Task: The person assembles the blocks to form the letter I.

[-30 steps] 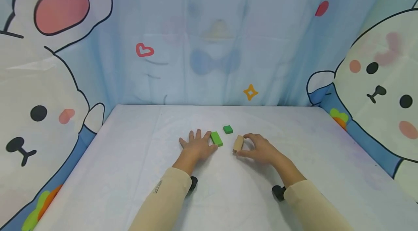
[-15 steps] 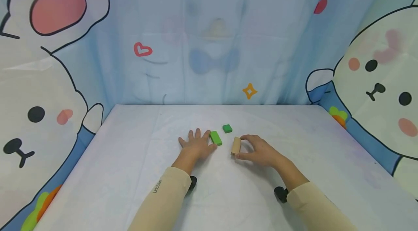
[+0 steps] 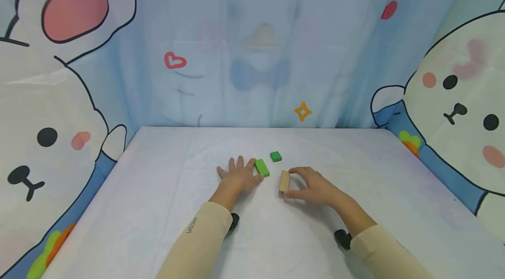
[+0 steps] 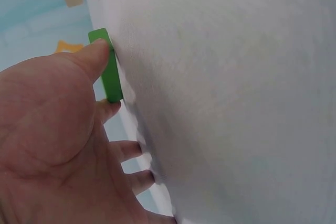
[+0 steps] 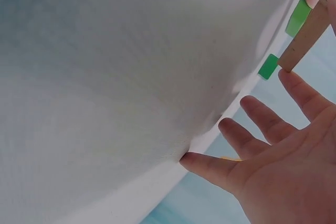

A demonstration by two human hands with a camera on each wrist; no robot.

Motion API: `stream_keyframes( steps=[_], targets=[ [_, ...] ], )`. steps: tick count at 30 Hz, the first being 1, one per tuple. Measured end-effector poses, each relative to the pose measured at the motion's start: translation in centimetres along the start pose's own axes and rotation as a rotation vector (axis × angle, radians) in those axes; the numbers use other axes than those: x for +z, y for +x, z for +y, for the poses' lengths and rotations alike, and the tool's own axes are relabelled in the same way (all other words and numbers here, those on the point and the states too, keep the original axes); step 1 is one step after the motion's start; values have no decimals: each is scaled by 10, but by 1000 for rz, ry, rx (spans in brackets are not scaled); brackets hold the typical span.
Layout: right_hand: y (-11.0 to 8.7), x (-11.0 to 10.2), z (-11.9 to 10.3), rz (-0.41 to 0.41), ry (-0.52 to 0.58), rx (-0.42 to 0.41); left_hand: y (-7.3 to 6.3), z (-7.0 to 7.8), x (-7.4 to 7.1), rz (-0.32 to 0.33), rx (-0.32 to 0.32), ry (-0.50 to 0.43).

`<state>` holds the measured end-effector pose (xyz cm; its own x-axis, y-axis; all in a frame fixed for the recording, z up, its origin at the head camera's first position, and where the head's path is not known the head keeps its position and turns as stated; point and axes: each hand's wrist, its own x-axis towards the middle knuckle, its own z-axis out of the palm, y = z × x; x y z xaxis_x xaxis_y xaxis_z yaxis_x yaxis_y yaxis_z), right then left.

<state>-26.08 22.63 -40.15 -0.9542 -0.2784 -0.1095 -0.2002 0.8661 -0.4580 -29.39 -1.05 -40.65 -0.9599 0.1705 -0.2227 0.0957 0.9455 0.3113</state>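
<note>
My right hand [image 3: 315, 187] holds a plain wooden block [image 3: 284, 182] by its two ends, between thumb and index finger. In the right wrist view the wooden block [image 5: 304, 40] spans from the thumb to the index fingertip, the other fingers spread out beside it. My left hand [image 3: 238, 177] rests on the white table with fingers spread. Its thumb and index finger sit at opposite ends of a light green block [image 3: 262, 168]; the left wrist view has this green block [image 4: 110, 69] between them. A smaller dark green block [image 3: 275, 156] lies just behind, between the hands.
The white cloth-covered table [image 3: 158, 209] ends at a light blue curtain [image 3: 252, 16] printed with cartoon bears. Dark wrist cameras show at both sleeves, the right camera [image 3: 342, 239] standing out most.
My right hand has brought the wooden block a little nearer to me and slightly left, turning it more in line with my view. The left hand and both green blocks stay put.
</note>
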Motion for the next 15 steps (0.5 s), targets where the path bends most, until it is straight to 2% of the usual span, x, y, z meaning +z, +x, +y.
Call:
stream_keyframes(
  steps=[7, 15],
  targets=[
    [-4, 1, -2, -18, -1, -3, -2, 0, -1, 12, 16, 3],
    [-10, 3, -7, -39, -13, -60, 2, -1, 2, 14, 10, 7]
  ],
)
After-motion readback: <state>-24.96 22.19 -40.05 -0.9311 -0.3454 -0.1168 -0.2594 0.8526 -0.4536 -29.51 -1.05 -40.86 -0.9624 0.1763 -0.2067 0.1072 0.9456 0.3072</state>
